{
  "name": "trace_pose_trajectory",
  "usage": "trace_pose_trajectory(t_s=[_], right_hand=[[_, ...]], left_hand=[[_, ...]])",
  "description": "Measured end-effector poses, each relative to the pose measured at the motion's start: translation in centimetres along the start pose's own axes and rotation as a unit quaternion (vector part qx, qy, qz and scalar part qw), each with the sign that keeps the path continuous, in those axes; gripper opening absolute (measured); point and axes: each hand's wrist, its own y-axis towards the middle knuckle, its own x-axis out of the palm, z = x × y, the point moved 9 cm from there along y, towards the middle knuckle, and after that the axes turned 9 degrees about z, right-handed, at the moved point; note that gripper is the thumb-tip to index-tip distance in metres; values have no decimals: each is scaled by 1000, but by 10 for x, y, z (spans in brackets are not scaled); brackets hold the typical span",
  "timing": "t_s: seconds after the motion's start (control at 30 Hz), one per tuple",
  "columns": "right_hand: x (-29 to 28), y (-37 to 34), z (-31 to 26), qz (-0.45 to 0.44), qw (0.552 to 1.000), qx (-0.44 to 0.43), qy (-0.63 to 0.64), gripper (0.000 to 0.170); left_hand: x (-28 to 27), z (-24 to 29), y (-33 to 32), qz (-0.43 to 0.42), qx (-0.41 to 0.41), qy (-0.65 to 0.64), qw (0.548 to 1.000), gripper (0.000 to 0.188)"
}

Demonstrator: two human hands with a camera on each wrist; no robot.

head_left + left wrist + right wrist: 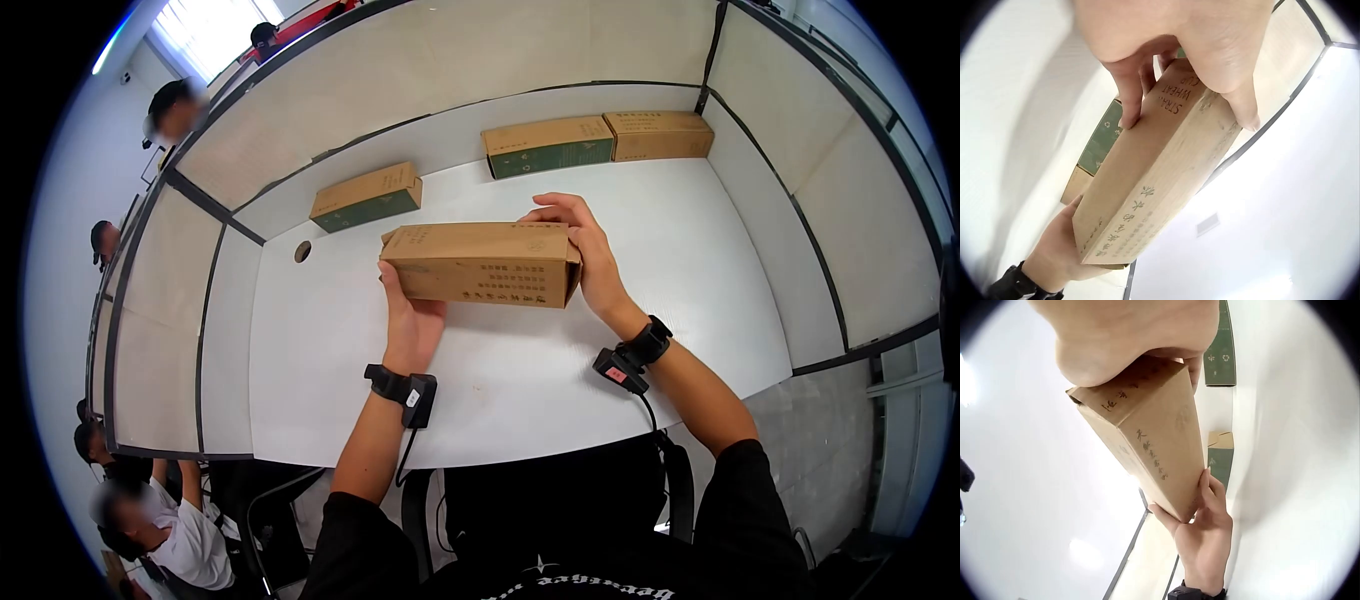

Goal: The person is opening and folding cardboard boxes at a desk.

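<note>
A long brown cardboard box (478, 262) with printed characters is held up over the white table by both hands. My left hand (412, 328) grips its left end, the thumb on the near face. In the left wrist view the fingers and thumb straddle the box (1147, 162), which bears the words "STRAW WHEAT CUP" partly covered. At the right end, my right hand (597, 262) holds the box, its palm against the end and fingers reaching round the far side. The right wrist view shows that end of the box (1154, 437) under the palm.
On the white table (680, 260), a brown and green box (368, 198) stands at the back left. Two more boxes, one green-sided (550, 148) and one brown (660, 136), stand end to end at the back right. Low partitions (460, 70) enclose the table. A round hole (303, 251) is at left.
</note>
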Motion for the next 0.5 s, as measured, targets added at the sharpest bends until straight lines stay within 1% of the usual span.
trace_pose_trajectory(t_s=[0.07,0.1,0.2,0.3,0.43,0.5], right_hand=[[1,-2,-1,16,1000,1,25,45],[2,-1,-1,15,1000,-10,26,45],[1,-2,9,30,999,19,13,51],[-3,-1,9,27,999,-12,-31,56],[-4,-3,3,42,998,-35,-43,56],[0,-5,12,7,1000,17,-6,62]], left_hand=[[3,0,-2,-8,-3,4,1000,73],[3,-1,-2,-7,-3,7,1000,73],[7,-1,-5,-7,-10,10,1000,72],[8,2,-4,-25,2,14,1000,71],[5,0,-3,-6,1,3,1000,71],[8,-2,-5,6,-7,-11,1000,70]])
